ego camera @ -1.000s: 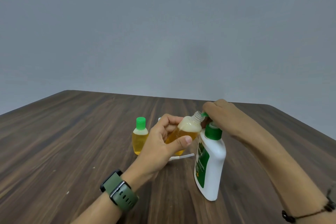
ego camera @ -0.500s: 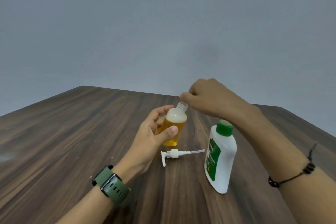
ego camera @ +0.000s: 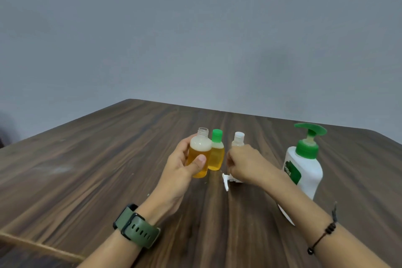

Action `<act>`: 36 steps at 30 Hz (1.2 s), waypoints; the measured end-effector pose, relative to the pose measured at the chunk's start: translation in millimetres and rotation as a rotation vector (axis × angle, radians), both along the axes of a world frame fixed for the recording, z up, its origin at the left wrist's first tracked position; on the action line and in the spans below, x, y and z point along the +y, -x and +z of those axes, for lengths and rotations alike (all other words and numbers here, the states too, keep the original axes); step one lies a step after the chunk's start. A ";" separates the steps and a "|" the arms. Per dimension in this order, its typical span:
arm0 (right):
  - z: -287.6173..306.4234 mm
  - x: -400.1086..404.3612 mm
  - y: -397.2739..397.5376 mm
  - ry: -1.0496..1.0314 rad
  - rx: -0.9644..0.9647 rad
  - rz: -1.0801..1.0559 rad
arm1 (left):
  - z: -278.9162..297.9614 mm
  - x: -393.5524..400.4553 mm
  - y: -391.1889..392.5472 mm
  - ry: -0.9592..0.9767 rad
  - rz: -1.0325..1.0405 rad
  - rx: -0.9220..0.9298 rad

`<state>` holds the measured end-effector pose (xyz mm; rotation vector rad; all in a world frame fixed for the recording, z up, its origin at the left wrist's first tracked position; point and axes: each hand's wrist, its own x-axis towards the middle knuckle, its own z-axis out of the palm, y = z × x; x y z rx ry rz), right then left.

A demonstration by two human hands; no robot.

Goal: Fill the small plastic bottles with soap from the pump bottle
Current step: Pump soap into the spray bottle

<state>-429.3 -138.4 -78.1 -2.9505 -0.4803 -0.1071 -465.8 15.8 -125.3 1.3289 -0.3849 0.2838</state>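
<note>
1. Just left of the green-capped small bottle [ego camera: 216, 153], the left hand [ego camera: 182, 169] grips the uncapped amber bottle [ego camera: 199, 155] upright.
2. Right of that landmark, the right hand [ego camera: 245, 165] is curled over the white pump piece [ego camera: 226, 180]; whether it holds it, unclear.
3. Far right stands the pump bottle [ego camera: 304, 165].

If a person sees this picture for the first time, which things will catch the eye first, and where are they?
First the left hand at the centre, gripping an uncapped small bottle of amber soap with pale foam on top. At the right stands the white pump bottle with its green pump head. Between them the right hand reaches down at a white pump piece lying on the dark wooden table.
</note>
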 end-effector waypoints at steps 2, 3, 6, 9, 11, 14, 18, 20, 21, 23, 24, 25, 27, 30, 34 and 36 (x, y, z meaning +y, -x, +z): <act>-13.9 -2.0 -4.1 0.068 -0.004 0.002 | -1.1 0.8 1.3 0.000 0.004 0.013; -18.2 -2.9 -5.2 0.096 -0.013 0.008 | -1.4 1.1 1.6 -0.004 0.005 0.015; -26.7 -4.5 -7.7 0.141 -0.038 0.025 | -1.3 2.7 1.3 -0.012 0.010 0.025; -26.9 -3.5 -6.4 0.144 -0.071 0.035 | -1.1 4.4 0.8 -0.021 0.012 0.019; -18.8 -2.1 -1.3 0.109 -0.092 0.036 | -1.5 5.3 1.5 -0.026 0.011 0.015; 12.1 0.4 12.4 -0.089 -0.215 0.075 | -2.5 7.3 2.9 -0.002 0.025 0.007; 74.9 6.9 38.5 -0.534 -0.463 0.187 | -1.8 10.0 2.6 0.020 0.021 0.007; 98.8 10.5 47.8 -0.741 -0.486 0.271 | -2.7 9.5 2.1 0.028 0.004 0.010; 106.0 12.0 49.5 -0.834 -0.458 0.311 | -3.7 8.5 2.2 0.029 -0.003 0.014; 111.5 15.3 47.9 -0.999 -0.361 0.376 | -5.7 6.1 2.3 0.025 -0.010 0.018; 111.0 17.5 45.7 -1.044 -0.322 0.389 | -6.4 5.3 2.5 0.025 -0.013 0.020; 109.0 19.8 43.4 -1.065 -0.294 0.392 | -6.8 5.0 2.8 0.027 -0.016 0.023; 101.8 24.2 39.2 -1.110 -0.236 0.395 | -7.4 5.0 3.0 0.030 -0.023 0.029; 88.6 27.5 33.4 -1.176 -0.146 0.388 | -6.6 5.4 3.6 0.035 -0.029 0.023; 69.9 30.7 28.3 -1.165 -0.040 0.365 | -6.1 7.9 5.0 0.034 -0.031 0.010; 62.7 30.6 27.0 -1.139 -0.001 0.338 | -5.7 8.2 4.8 0.031 -0.032 0.008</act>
